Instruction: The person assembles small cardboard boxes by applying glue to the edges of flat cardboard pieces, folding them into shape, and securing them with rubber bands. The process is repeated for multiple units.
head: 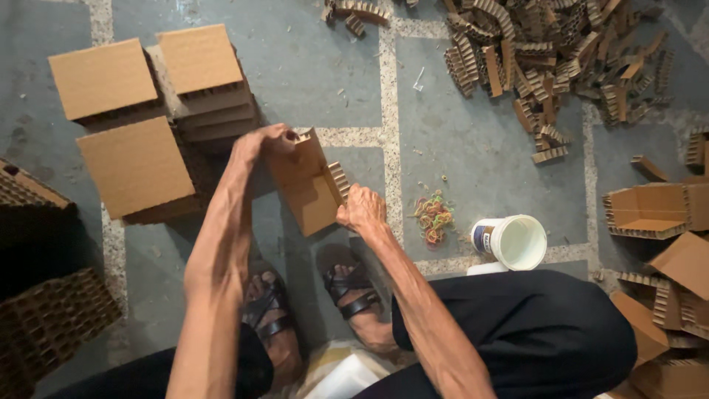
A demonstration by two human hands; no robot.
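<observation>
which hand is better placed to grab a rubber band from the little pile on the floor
Probably the right hand. It grips the near edge of the cardboard piece, just beside the rubber bands. The left hand holds the far top corner, farther away.

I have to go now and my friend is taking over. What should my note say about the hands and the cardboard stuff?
Left hand: grips the top end of the cardboard piece.
Right hand: holds its lower right edge, by the honeycomb edge.
The piece is held above the floor, in front of the sandalled feet.
Done, by the look of it: stacks of flat cardboard pads on the left.
Left: a heap of honeycomb cardboard strips at top right, and folded cardboard corners on the right.
Close by: rubber bands and a white plastic tub on the floor.
</observation>
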